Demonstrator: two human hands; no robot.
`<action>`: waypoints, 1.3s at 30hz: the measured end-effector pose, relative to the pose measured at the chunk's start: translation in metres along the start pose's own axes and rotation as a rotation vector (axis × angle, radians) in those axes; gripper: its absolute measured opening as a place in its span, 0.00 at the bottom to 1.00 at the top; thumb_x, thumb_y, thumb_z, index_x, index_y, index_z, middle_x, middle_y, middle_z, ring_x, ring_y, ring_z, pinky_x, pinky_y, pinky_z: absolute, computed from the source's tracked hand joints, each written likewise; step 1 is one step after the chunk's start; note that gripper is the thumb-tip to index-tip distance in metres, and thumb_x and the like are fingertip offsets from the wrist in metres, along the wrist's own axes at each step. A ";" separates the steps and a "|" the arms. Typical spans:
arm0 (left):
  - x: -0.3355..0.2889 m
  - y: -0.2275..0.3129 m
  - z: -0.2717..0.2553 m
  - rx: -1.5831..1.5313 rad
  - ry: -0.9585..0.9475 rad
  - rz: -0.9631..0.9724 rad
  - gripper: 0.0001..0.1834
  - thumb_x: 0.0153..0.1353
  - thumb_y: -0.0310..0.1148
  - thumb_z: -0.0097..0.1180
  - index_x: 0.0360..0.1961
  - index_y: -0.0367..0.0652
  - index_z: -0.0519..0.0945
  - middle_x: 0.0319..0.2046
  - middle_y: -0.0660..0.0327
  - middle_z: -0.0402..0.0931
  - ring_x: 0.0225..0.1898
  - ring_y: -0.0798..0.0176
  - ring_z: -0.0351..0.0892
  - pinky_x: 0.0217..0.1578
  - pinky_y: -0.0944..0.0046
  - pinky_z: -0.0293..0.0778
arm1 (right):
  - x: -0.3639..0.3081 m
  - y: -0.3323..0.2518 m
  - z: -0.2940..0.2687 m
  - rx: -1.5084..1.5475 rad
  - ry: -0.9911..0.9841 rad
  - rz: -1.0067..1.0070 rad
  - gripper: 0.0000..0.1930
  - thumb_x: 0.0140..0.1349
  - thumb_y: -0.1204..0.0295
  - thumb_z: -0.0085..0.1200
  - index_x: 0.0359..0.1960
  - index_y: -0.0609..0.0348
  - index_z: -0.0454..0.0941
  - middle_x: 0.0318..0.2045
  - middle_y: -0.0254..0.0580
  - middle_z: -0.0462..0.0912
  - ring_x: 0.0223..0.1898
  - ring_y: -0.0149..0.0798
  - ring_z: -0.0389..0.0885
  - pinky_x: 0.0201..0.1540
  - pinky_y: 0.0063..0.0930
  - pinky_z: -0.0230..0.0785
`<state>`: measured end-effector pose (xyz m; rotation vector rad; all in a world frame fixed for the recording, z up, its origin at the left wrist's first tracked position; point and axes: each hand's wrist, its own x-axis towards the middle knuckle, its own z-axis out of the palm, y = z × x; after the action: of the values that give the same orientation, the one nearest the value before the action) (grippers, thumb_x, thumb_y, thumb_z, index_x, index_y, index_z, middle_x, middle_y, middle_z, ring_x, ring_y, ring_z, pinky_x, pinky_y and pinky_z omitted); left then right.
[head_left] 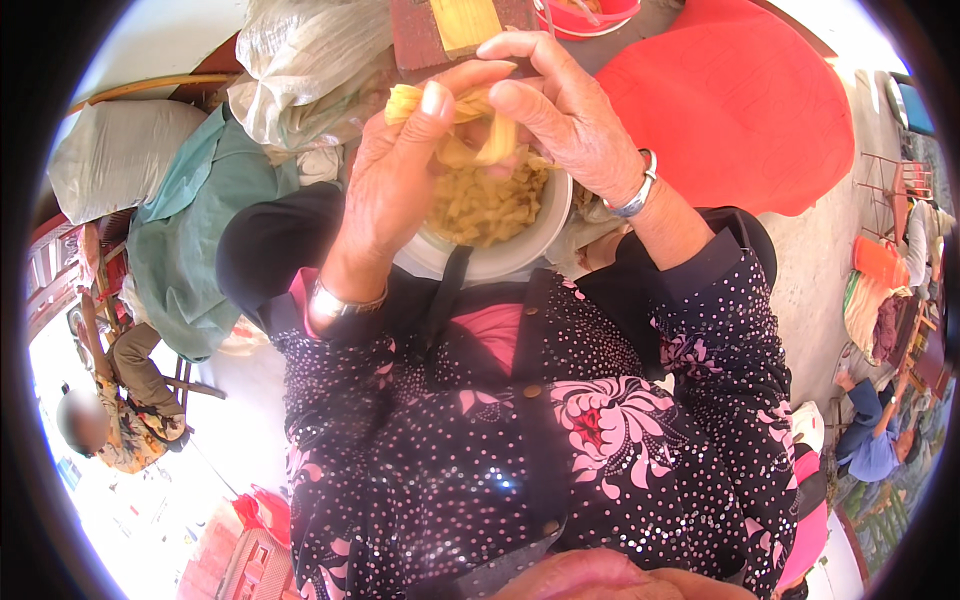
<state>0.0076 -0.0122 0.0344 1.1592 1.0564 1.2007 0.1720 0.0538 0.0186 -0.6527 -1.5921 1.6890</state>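
Above a white basin (pixel 560 215) between my knees, both my hands are raised and closed on one yellow folded strip (pixel 500 140). My left hand (pixel 385 175) pinches its bunched end between thumb and fingers. From there the strip loops across toward my right hand (pixel 580 130), whose thumb and fingers curl around its other part. Blur hides exactly where the right fingertips touch it. Many small yellow folded pieces (pixel 490 210) lie in the basin below. Whether the strip is paper or another material, I cannot tell.
Beyond my hands stands a dark red wooden block (pixel 415 40) with a flat yellow piece (pixel 465 22) on it. A red sheet (pixel 740 110) spreads right, near a pink-red bucket (pixel 600 20). Pale sacks (pixel 310 70) and green cloth (pixel 205 230) lie left. People (pixel 135 420) sit farther off.
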 end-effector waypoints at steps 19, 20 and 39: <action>0.002 0.011 -0.025 -0.426 0.079 -0.175 0.30 0.66 0.52 0.42 0.49 0.32 0.73 0.37 0.57 0.71 0.26 0.72 0.67 0.29 0.65 0.74 | -0.021 0.006 -0.021 -0.273 0.082 0.031 0.14 0.61 0.62 0.57 0.30 0.62 0.77 0.20 0.28 0.74 0.23 0.18 0.68 0.26 0.16 0.64; 0.002 0.008 -0.024 -0.341 0.087 -0.208 0.30 0.66 0.53 0.42 0.49 0.32 0.73 0.37 0.58 0.71 0.25 0.72 0.68 0.28 0.66 0.74 | -0.018 0.005 -0.019 -0.260 0.082 0.045 0.14 0.61 0.62 0.57 0.30 0.62 0.77 0.20 0.28 0.75 0.23 0.18 0.69 0.26 0.16 0.64; -0.003 0.016 -0.027 -0.342 0.375 -0.184 0.05 0.61 0.31 0.53 0.31 0.43 0.72 0.16 0.70 0.59 0.13 0.79 0.51 0.14 0.76 0.55 | -0.012 -0.021 -0.008 -0.459 -0.141 -0.039 0.18 0.64 0.58 0.48 0.25 0.61 0.73 0.17 0.43 0.71 0.19 0.34 0.70 0.25 0.26 0.62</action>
<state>-0.0216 -0.0129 0.0473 0.5728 1.1495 1.4166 0.1888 0.0491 0.0375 -0.7293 -2.1070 1.3722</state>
